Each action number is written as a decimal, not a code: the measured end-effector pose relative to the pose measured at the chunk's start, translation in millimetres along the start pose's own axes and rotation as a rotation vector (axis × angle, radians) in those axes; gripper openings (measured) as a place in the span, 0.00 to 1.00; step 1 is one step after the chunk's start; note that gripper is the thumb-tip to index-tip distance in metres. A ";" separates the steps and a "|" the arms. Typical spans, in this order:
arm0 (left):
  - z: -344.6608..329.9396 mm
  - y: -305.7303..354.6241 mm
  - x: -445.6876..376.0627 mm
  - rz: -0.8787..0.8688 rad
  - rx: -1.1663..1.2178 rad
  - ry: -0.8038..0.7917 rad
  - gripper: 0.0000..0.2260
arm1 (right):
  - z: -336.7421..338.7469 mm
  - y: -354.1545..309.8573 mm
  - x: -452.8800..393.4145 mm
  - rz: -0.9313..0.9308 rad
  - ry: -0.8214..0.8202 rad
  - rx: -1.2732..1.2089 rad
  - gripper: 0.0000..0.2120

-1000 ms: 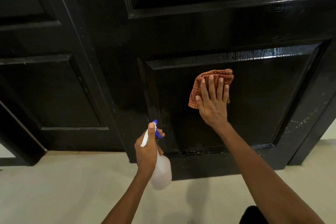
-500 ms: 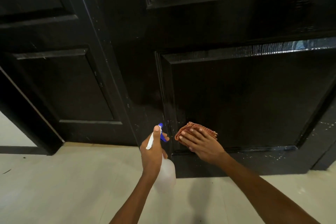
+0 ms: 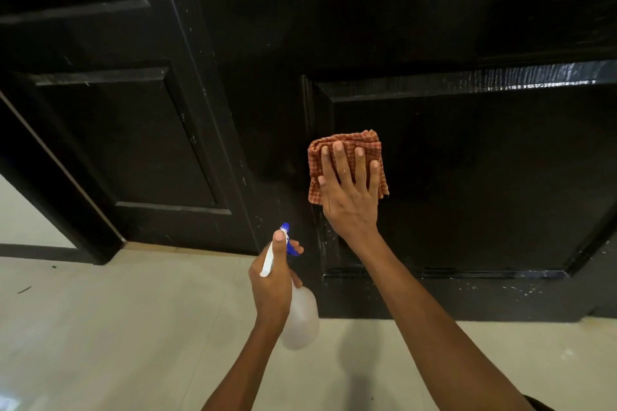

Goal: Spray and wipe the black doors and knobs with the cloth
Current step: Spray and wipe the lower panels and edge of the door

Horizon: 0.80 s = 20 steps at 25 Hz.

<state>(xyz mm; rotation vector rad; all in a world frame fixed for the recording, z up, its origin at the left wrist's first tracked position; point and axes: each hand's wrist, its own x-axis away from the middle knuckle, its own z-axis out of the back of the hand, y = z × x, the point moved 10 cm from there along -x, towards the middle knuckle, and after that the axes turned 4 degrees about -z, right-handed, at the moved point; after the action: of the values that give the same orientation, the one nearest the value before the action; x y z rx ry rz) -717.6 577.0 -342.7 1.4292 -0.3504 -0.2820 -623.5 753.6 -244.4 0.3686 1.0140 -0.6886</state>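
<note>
Two glossy black panelled doors fill the view: a right door point(image 3: 484, 177) and a left door point(image 3: 110, 130). My right hand point(image 3: 350, 190) presses a folded orange checked cloth point(image 3: 374, 147) flat against the left edge of the right door's lower panel, fingers straight and spread. My left hand point(image 3: 272, 280) grips a white spray bottle point(image 3: 302, 317) with a blue nozzle, held just in front of the right door's bottom left corner, thumb lying along the top. No knob is in view.
Pale tiled floor point(image 3: 117, 327) runs below the doors. A gap beside the left door shows a white wall with a dark skirting point(image 3: 33, 250). White specks dot the right door's bottom rail point(image 3: 500, 290).
My right hand wiped the cloth down to the bottom of the right door's lower panel, then back up to mid-height at the panel's left edge. The spray bottle stayed low in my left hand.
</note>
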 end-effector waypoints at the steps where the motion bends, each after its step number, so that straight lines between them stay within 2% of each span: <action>1: -0.3 -1.5 0.0 -0.005 -0.007 -0.003 0.31 | -13.3 -1.9 19.7 0.022 -0.053 -0.002 0.38; 4: -2.6 -10.4 -1.1 -0.014 -0.027 -0.021 0.31 | -69.2 1.6 121.5 0.120 -0.295 -0.012 0.54; 6: -5.5 -18.4 -2.3 -0.001 -0.043 -0.030 0.31 | -100.5 7.0 195.3 0.214 -0.467 0.021 0.60; 8: -9.3 -30.1 -2.5 0.030 -0.058 -0.037 0.30 | -120.8 12.4 240.4 0.275 -0.587 -0.019 0.62; 10: -12.5 -38.9 0.6 0.039 -0.074 -0.049 0.30 | -126.0 13.5 255.5 0.327 -0.651 -0.022 0.58; 12: -15.0 -43.9 4.1 0.031 -0.078 -0.064 0.32 | -121.2 11.3 254.9 0.376 -0.649 0.015 0.50; 14: -16.1 -41.6 6.8 0.027 -0.058 -0.070 0.31 | -111.3 14.3 237.3 0.338 -0.604 0.027 0.46; 20: -10.3 -30.9 1.3 0.018 -0.039 -0.023 0.30 | -44.8 5.6 86.3 0.177 -0.228 0.038 0.36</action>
<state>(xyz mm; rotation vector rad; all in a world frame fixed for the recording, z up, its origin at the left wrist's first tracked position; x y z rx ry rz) -711.8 582.1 -374.4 1.3848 -0.3739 -0.2895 -619.0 753.2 -341.7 0.3982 0.7436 -0.5762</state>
